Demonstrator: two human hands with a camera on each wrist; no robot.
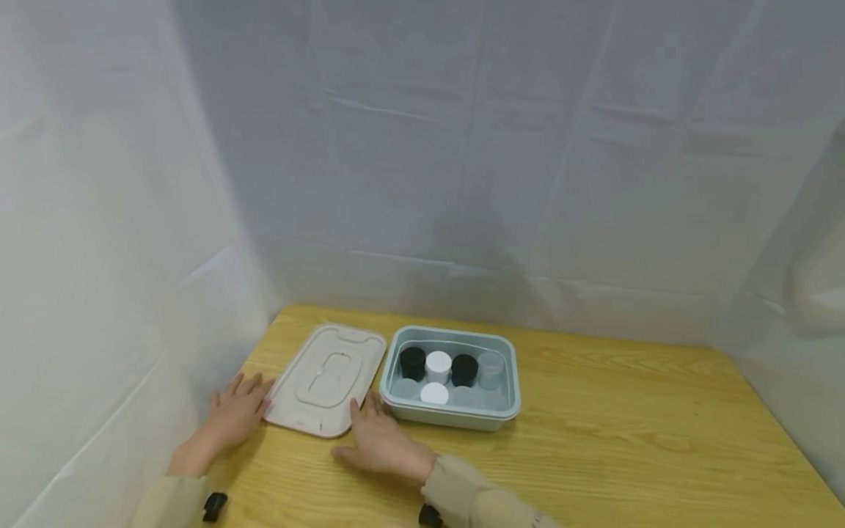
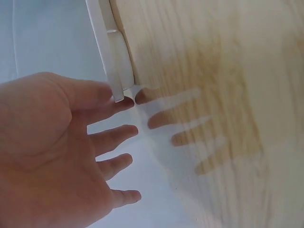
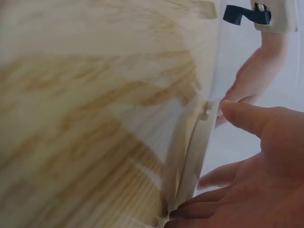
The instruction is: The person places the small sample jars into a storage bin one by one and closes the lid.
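I am looking down at a wooden table (image 1: 627, 433) with a yellowish grain, sitting inside white fabric walls that are closing it in on three sides. A pale lid (image 1: 326, 380) is lying flat on the table toward its left side, just beside a light blue-green container (image 1: 451, 411) that is standing on the wood near the middle. The two are sitting close together, the lid's long edge running alongside the container's left wall; I cannot tell whether they are touching. My left hand (image 1: 238, 414) and right hand (image 1: 379, 440) are resting flat on the tabletop at the lid's near corners.
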